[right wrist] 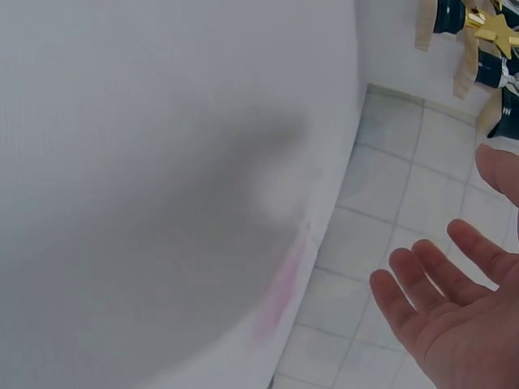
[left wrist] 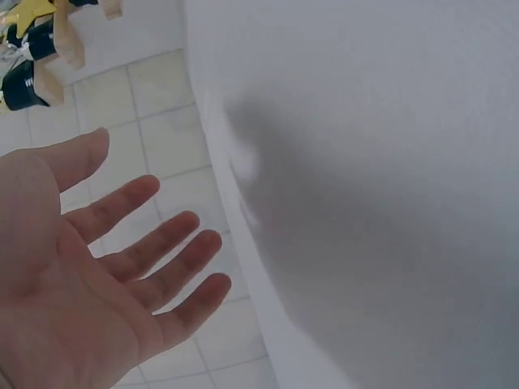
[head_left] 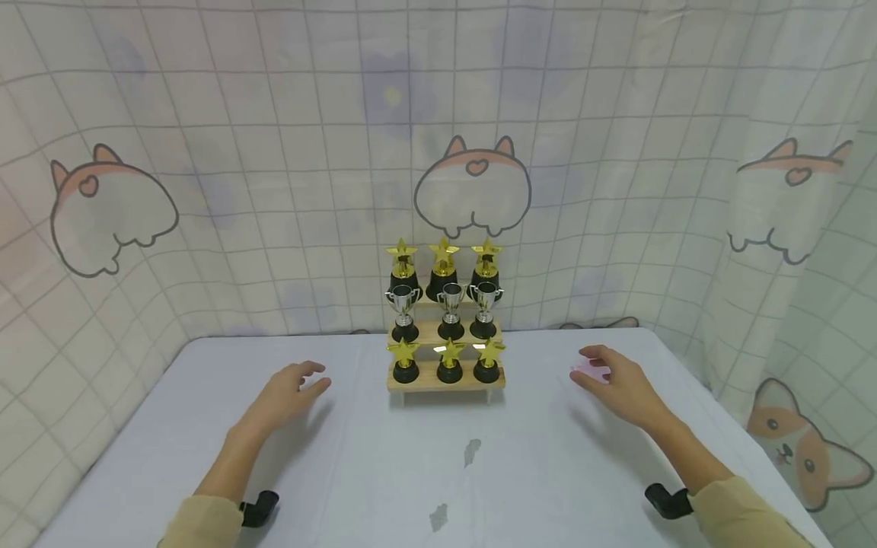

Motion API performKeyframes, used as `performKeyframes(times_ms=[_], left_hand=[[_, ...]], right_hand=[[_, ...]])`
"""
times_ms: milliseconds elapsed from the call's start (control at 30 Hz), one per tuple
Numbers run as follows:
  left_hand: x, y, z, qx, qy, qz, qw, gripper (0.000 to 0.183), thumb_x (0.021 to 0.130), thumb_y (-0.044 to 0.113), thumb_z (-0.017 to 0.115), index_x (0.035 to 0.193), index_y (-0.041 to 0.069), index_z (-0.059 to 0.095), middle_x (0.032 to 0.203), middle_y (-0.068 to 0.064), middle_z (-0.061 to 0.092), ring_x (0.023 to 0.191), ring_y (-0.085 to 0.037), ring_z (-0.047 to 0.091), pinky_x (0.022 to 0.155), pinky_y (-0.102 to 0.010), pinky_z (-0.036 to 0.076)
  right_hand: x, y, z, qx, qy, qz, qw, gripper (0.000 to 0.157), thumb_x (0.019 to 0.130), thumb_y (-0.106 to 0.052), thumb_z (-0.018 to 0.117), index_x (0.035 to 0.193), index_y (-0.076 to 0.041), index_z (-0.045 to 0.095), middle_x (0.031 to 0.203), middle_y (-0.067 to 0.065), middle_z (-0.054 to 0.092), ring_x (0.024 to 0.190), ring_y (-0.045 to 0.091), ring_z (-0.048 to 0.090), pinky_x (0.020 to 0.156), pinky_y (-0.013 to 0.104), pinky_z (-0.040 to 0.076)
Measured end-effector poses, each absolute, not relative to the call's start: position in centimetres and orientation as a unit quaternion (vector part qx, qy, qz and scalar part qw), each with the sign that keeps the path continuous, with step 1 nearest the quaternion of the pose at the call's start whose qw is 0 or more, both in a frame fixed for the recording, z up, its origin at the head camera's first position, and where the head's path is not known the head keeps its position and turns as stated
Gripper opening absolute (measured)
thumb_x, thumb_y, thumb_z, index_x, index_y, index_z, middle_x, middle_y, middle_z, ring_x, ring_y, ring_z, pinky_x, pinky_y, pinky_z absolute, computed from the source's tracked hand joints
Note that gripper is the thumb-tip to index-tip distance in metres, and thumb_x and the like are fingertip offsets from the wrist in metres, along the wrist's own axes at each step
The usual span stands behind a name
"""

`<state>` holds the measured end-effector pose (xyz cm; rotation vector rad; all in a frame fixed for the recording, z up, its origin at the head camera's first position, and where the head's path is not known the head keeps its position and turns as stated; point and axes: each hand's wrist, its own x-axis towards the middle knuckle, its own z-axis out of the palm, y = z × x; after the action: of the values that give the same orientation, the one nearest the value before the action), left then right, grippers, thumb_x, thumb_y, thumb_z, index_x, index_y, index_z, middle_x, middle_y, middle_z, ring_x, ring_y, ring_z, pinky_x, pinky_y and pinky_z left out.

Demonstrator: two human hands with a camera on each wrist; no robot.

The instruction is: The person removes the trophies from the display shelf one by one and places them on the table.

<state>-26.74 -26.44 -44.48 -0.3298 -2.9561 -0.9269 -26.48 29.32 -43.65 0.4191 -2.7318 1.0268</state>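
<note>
A three-step wooden stand (head_left: 445, 386) holds rows of small trophies at the back middle of the table. Gold star trophies on tall black bases (head_left: 444, 266) fill the top step. Silver two-handled cups (head_left: 451, 304) stand on the middle step, and short gold star trophies (head_left: 449, 361) on the lowest. My left hand (head_left: 284, 392) hovers over the table left of the stand, fingers spread and loosely bent, holding nothing. On the other side, my right hand (head_left: 620, 384) hovers likewise, also holding nothing. Both wrist views show the palm, with part of the trophies at an upper corner.
A white cloth covers the table (head_left: 384, 472), with grey leaf-like marks (head_left: 473, 452) in front of the stand. A pink patch (right wrist: 280, 296) lies on the cloth near the right hand. Behind and beside the table hangs a checked curtain (head_left: 308, 190) with cartoon dogs.
</note>
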Motion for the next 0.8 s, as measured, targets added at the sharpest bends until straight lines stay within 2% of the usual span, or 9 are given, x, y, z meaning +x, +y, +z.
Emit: performKeyframes(times_ms=[267, 367, 533, 800], left_hand=[[-26.3, -25.9, -45.2, -0.078, -0.922, -0.378, -0.025, 0.042, 0.105, 0.031, 0.061, 0.134, 0.001, 0.062, 0.129, -0.022, 0.064, 0.118, -0.042, 0.061, 0.097, -0.058, 0.051], [-26.1, -25.3, -45.1, -0.070, -0.907, -0.413, -0.036, 0.043, 0.105, 0.031, 0.062, 0.134, 0.001, 0.062, 0.129, -0.021, 0.063, 0.121, -0.041, 0.059, 0.099, -0.057, 0.050], [-26.2, -24.1, -45.0, -0.049, -0.871, -0.482, -0.078, 0.045, 0.105, 0.029, 0.061, 0.139, 0.000, 0.058, 0.135, -0.021, 0.060, 0.118, -0.035, 0.061, 0.096, -0.048, 0.055], [-26.8, -22.9, -45.3, -0.037, -0.803, -0.580, -0.130, 0.045, 0.104, 0.021, 0.059, 0.141, -0.004, 0.054, 0.139, -0.023, 0.057, 0.117, -0.033, 0.062, 0.102, -0.047, 0.054]], right_hand=[[-26.2, 28.1, -44.5, 0.139, -0.913, 0.376, 0.080, 0.050, 0.098, -0.034, 0.072, 0.133, -0.001, 0.059, 0.130, 0.021, 0.063, 0.119, 0.038, 0.061, 0.097, 0.052, 0.055], [-26.2, 27.7, -44.7, 0.138, -0.905, 0.395, 0.074, 0.048, 0.097, -0.032, 0.074, 0.132, -0.002, 0.059, 0.130, 0.020, 0.063, 0.118, 0.036, 0.062, 0.097, 0.051, 0.055], [-26.2, 27.1, -44.7, 0.139, -0.893, 0.424, 0.056, 0.049, 0.096, -0.032, 0.075, 0.131, -0.001, 0.060, 0.130, 0.021, 0.061, 0.118, 0.038, 0.062, 0.097, 0.050, 0.055], [-25.9, 26.0, -43.9, 0.118, -0.864, 0.490, -0.001, 0.052, 0.097, -0.029, 0.074, 0.135, 0.002, 0.057, 0.133, 0.022, 0.060, 0.120, 0.034, 0.061, 0.093, 0.028, 0.055]])
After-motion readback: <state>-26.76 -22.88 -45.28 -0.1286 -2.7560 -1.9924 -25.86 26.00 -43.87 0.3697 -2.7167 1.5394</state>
